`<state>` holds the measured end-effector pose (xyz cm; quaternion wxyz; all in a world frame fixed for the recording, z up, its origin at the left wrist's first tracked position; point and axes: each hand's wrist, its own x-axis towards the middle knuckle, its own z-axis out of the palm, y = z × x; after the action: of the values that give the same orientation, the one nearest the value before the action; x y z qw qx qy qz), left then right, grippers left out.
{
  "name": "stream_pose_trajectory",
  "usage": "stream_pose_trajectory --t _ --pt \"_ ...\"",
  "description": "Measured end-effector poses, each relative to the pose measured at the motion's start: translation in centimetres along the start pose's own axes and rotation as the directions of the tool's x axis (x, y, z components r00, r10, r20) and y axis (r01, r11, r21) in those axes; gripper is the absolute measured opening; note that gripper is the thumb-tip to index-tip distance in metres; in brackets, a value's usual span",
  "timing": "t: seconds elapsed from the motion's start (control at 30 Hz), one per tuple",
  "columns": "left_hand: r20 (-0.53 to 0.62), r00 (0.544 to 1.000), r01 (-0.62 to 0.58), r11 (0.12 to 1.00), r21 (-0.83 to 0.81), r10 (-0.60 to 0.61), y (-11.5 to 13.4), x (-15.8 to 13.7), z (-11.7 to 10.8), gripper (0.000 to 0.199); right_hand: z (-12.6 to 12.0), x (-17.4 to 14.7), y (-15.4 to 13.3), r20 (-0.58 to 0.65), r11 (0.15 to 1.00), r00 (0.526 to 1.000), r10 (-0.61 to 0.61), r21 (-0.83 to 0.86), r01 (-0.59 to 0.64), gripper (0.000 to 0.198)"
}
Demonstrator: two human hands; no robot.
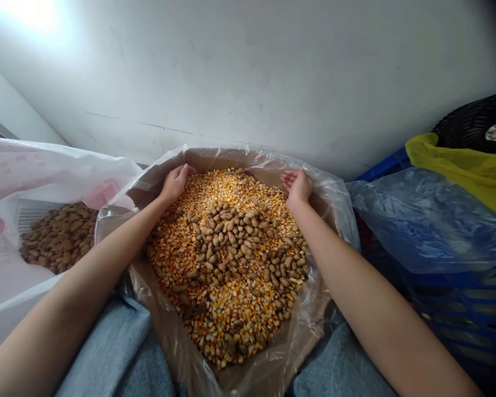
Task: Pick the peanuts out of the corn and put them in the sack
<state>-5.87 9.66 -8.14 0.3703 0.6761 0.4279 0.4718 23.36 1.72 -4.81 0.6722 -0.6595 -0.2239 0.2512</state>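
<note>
A plastic-lined cardboard box between my knees holds yellow corn kernels, with a heap of unshelled peanuts in the middle and more peanuts along the right side. At the far left inside edge, my left hand rests by the kernels, its fingers stretched inward and holding nothing I can see. Opposite it, my right hand is at the far right edge beside the clear plastic liner. Its fingers are apart, slightly bent and point inward, with nothing in them.
To the left stands a white plastic sack with brown nuts or shells inside. On the right, a blue crate carries a clear plastic bag, a yellow bag and a black round fan-like grille. A white wall rises behind.
</note>
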Motion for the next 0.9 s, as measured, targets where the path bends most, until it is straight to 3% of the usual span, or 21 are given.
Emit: stream_pose_trajectory --t 0.07,0.17,0.27,0.4,0.5,0.67,0.83,0.9 --pt "0.022 1.0 -0.02 0.995 0.098 0.018 -0.4 -0.1 -0.1 0.045 -0.8 0.7 0.6 -0.036 0.972 0.993 -0.115 -0.212 0.105 0.037" --pt "0.085 0.996 -0.017 0.977 0.211 -0.001 -0.6 -0.4 -0.1 0.046 -1.7 0.3 0.9 0.102 0.747 0.954 -0.282 -0.6 0.285 0.036" --pt "0.122 0.992 -0.003 0.952 0.306 -0.037 -0.4 -0.6 -0.1 0.048 -2.1 -0.8 0.9 0.189 0.484 0.949 -0.253 -0.825 0.293 0.038" --pt "0.153 0.987 -0.011 0.913 0.408 -0.056 -0.4 -0.7 0.1 0.05 -2.3 -1.6 1.1 0.239 0.297 0.947 -0.213 -0.908 0.295 0.039" --pt "0.177 0.982 -0.017 0.898 0.439 -0.068 -0.4 -0.6 0.2 0.05 -2.3 -1.8 1.6 0.318 0.24 0.913 -0.255 -0.894 0.378 0.039" --pt "0.177 0.981 -0.02 0.873 0.488 -0.076 -0.4 -0.4 0.3 0.048 -2.1 -2.3 2.1 0.387 0.235 0.871 -0.304 -0.855 0.462 0.037" --pt "0.217 0.975 -0.089 0.838 0.538 -0.036 0.1 -0.6 0.7 0.047 -2.0 -1.9 2.0 0.402 0.217 0.891 -0.211 -0.87 0.443 0.037" --pt "0.264 0.964 -0.118 0.831 0.544 -0.035 0.1 -0.6 0.9 0.05 -1.9 -1.6 2.1 0.435 0.188 0.876 -0.208 -0.861 0.472 0.036"
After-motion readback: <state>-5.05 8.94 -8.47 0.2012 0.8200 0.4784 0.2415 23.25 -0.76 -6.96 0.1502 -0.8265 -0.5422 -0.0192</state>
